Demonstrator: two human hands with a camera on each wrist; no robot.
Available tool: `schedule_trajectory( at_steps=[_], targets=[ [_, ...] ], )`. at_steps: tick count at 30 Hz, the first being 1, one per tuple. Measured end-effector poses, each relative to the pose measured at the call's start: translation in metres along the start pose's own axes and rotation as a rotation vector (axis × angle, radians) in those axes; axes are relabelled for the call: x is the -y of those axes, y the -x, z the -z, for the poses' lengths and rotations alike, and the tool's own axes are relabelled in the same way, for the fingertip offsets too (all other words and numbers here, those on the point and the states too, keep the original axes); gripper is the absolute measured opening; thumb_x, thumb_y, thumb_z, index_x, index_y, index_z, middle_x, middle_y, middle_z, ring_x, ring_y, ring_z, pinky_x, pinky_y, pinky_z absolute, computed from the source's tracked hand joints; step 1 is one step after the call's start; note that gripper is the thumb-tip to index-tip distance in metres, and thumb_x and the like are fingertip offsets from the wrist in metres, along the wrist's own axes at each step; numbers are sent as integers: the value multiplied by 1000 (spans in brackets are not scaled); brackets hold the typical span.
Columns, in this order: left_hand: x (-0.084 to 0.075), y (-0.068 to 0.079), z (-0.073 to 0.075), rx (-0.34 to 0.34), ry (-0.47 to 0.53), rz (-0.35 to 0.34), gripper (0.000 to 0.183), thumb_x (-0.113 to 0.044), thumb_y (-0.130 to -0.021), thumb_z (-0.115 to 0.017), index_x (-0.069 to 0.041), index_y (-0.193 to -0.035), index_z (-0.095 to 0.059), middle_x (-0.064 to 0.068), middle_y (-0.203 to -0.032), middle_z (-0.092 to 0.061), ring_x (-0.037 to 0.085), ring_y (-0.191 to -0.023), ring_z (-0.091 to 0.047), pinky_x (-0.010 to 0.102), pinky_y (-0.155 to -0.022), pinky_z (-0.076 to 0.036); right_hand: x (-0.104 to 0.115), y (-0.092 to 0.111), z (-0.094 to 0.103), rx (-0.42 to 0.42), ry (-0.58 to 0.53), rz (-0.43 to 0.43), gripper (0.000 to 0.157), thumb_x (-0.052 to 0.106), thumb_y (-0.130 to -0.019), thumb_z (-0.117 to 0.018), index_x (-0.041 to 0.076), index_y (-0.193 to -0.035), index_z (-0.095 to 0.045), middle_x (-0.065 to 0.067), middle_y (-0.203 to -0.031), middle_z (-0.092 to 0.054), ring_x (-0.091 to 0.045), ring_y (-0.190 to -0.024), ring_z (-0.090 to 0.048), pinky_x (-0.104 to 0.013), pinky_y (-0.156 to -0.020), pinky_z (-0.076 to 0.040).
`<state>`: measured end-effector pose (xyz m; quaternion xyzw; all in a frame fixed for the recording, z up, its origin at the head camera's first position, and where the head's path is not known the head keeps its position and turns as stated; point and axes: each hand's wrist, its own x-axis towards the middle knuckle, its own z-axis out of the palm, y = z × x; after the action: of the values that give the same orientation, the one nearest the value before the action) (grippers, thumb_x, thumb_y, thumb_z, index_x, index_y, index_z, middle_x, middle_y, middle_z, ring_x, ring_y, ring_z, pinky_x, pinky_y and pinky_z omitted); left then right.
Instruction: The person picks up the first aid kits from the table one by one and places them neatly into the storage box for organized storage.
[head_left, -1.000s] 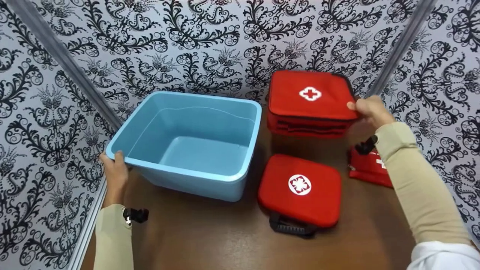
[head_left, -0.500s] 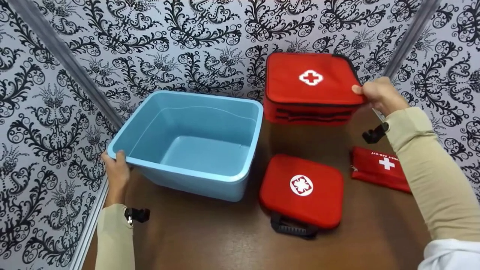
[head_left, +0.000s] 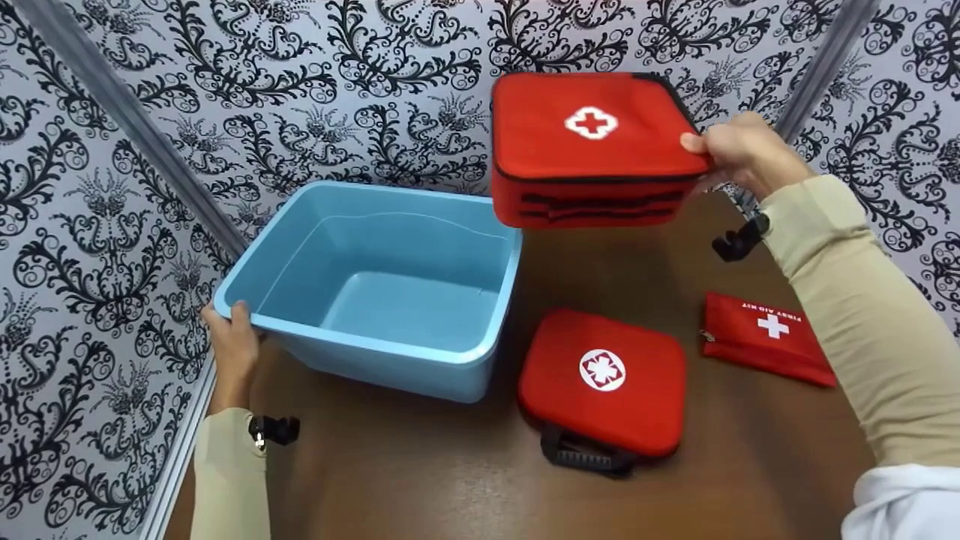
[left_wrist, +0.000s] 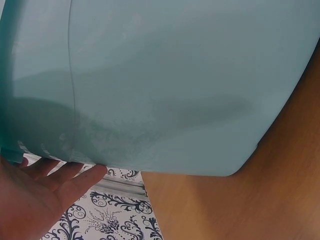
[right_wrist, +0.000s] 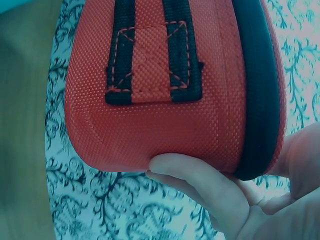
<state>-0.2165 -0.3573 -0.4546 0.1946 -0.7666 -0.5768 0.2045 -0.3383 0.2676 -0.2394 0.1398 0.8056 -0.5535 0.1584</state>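
Note:
My right hand (head_left: 739,150) grips the right end of a red first aid bag (head_left: 600,154) with a white-edged cross on its lid. The bag is held up above the table, its left end overlapping the tub's back right corner in the head view. Up close in the right wrist view, fingers lie along the bag's end below a black-edged strap (right_wrist: 150,55). My left hand (head_left: 234,341) holds the near left corner of a light blue plastic tub (head_left: 390,375), thumb over the rim. Nothing lies inside the tub. In the left wrist view my fingers touch the tub's outer wall (left_wrist: 165,100).
A red hard case (head_left: 607,405) with a black handle lies on the brown table (head_left: 420,480), right of the tub. Farther right is a flat red first aid pouch (head_left: 765,345), partly under my right forearm. Patterned walls (head_left: 420,90) enclose the table at back and sides.
My right hand has lifted the red first aid bag up from beside the tub and then moved it left toward the tub. The left hand and the tub stay in place.

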Motion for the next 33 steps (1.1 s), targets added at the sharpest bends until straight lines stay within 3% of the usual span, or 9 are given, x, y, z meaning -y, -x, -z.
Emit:
schedule_trajectory(
  at_steps=[4,10,13,20,27,33],
  targets=[
    [1,0,1,0,-2,-1,60,-27,-102,-31,1,-153,-14,34,-155,-27,42,-140,-32,51,-123,-23,14,5,-17,55,4,14,19,26,-99,-60,9,-106,-65,-4,-74,-76,-19,-74,-76,-39,-106,-49],
    [1,0,-1,-13,-15,-14,61,-27,-102,-32,3,-152,-15,35,-153,-30,42,-139,-33,52,-122,-24,30,15,-45,92,7,35,34,23,-99,-61,1,-126,-56,-6,-73,-76,-21,-72,-76,-30,-77,-61],
    [1,0,-1,-26,-23,-17,60,-28,-102,-33,3,-151,-17,36,-152,-32,43,-137,-35,53,-121,-25,37,20,-59,94,-9,42,39,20,-99,-61,-1,-131,-53,-7,-74,-76,-22,-72,-76,-33,-75,-62],
    [1,2,-2,-28,-30,-3,60,-30,-102,-31,2,-151,-17,36,-152,-31,44,-137,-34,53,-121,-25,47,25,-94,130,57,43,38,22,-100,-59,2,-132,-55,-4,-77,-77,-20,-77,-76,-39,-105,-51],
    [1,2,-1,-15,-37,-22,60,-30,-103,-30,2,-151,-17,34,-154,-29,43,-140,-32,50,-122,-22,50,28,-133,138,-11,88,31,16,-101,-58,-2,-126,-59,-8,-76,-76,-21,-72,-76,-34,-78,-61],
    [1,1,-1,-15,-24,-24,59,-28,-103,-30,3,-152,-16,34,-155,-27,42,-143,-30,49,-125,-20,51,36,-156,143,1,97,27,19,-101,-57,0,-121,-63,-8,-76,-76,-23,-73,-76,-34,-80,-61]
  ],
)
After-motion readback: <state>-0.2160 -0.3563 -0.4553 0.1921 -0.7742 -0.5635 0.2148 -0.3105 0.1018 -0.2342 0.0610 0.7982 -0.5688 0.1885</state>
